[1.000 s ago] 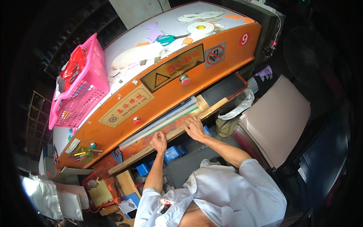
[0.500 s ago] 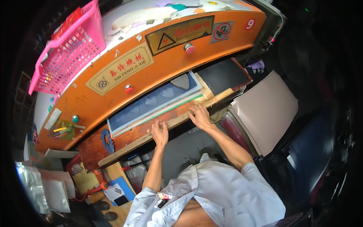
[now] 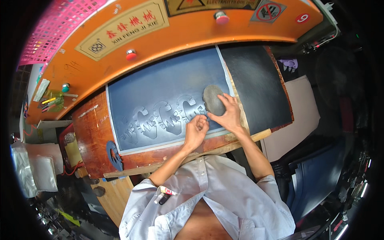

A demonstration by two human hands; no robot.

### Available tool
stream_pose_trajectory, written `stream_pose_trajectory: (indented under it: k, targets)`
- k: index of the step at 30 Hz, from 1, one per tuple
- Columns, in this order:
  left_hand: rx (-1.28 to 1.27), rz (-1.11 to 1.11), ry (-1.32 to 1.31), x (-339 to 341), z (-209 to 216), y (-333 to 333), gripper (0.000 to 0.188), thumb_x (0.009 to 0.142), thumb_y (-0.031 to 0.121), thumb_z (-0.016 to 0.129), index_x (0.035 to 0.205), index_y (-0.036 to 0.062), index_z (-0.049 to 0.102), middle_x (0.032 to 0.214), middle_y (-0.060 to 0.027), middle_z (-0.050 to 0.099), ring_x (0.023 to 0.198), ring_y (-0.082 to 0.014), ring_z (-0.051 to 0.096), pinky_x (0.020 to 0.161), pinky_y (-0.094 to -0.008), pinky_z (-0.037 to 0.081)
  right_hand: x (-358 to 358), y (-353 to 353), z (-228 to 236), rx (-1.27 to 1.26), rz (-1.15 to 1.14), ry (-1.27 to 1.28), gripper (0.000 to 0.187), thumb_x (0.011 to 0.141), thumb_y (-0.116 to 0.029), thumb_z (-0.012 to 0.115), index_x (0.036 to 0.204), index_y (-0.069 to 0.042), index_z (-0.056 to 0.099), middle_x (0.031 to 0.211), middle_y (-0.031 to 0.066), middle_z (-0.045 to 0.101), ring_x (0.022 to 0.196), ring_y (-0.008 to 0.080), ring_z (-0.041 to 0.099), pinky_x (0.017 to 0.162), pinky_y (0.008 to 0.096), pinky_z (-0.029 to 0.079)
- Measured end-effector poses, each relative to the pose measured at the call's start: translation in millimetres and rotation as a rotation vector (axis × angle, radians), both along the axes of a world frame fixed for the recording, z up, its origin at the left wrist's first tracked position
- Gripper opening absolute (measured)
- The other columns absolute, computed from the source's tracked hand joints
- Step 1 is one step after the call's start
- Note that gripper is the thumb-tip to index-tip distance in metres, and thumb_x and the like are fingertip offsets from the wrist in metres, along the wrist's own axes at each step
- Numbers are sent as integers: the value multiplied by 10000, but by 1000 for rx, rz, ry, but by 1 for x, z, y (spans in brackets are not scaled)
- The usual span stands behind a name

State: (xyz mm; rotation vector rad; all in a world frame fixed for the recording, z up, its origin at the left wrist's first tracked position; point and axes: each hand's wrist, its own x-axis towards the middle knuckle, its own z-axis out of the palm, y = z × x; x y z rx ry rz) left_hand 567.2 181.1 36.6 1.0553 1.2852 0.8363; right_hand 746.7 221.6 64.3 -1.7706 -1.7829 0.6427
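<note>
A dark blue sheet [image 3: 160, 76] lies on the reddish wooden board, with several curved, toothed outlines [image 3: 164, 120] pressed or cut along its near part. On the sheet's right part stands a grey oval block [image 3: 214, 100], perhaps a cutting die. My right hand [image 3: 230, 114] grips its right and near edges between thumb and fingers. Just left of that thumb, my left hand [image 3: 196, 132] is closed with curled fingers near the block's lower edge; whatever it may hold is hidden. A loose dark blue curved piece [image 3: 114, 156] rests on the board at the left.
An orange machine beam [image 3: 160, 44] with red buttons spans the far side. To the right lie a black panel [image 3: 256, 84] and a beige sheet [image 3: 292, 120]. A wooden strip [image 3: 140, 168] edges the board. A pink basket [image 3: 60, 28] stands far left.
The board and blue sheet have come out from under the beam toward me, showing the outlines. Both hands have left the board's front strip; my right hand has taken hold of the grey block.
</note>
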Motion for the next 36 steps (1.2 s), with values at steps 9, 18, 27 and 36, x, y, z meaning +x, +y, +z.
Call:
stream_pose_trajectory:
  k: [9, 18, 27, 36]
  targets:
    - [-11, -365, -47, 53, 15, -2, 230, 992, 164, 755, 891, -17, 655, 695, 11, 584, 635, -39, 487, 549, -246, 423, 63, -21, 4, -448, -108, 940, 735, 845, -204, 859, 1442, 105, 562, 1274, 215, 706, 1124, 219, 687, 973, 325, 543]
    - [-226, -204, 93, 80, 8, -52, 362, 1073, 265, 646, 878, -33, 709, 708, -36, 694, 540, -62, 553, 498, -256, 437, 124, -18, 0, -554, -213, 1499, 579, 1006, -382, 630, 1341, 90, 600, 1194, 202, 716, 989, 225, 738, 907, 313, 592]
    - [161, 32, 287, 64, -3, -79, 330, 1035, 198, 711, 774, -3, 687, 622, 92, 534, 589, -10, 402, 515, -239, 312, 138, -62, 12, -531, -68, 2141, 765, 996, -526, 584, 1510, 30, 471, 1401, 295, 600, 1230, 410, 653, 1021, 492, 589]
    - [207, 52, 331, 62, -6, -63, 271, 1001, 167, 735, 803, -16, 712, 593, 61, 556, 573, -17, 427, 514, -243, 364, 111, -76, 18, -597, 66, 2210, 868, 968, -569, 609, 1575, 10, 389, 1504, 333, 482, 1329, 460, 554, 1087, 532, 529]
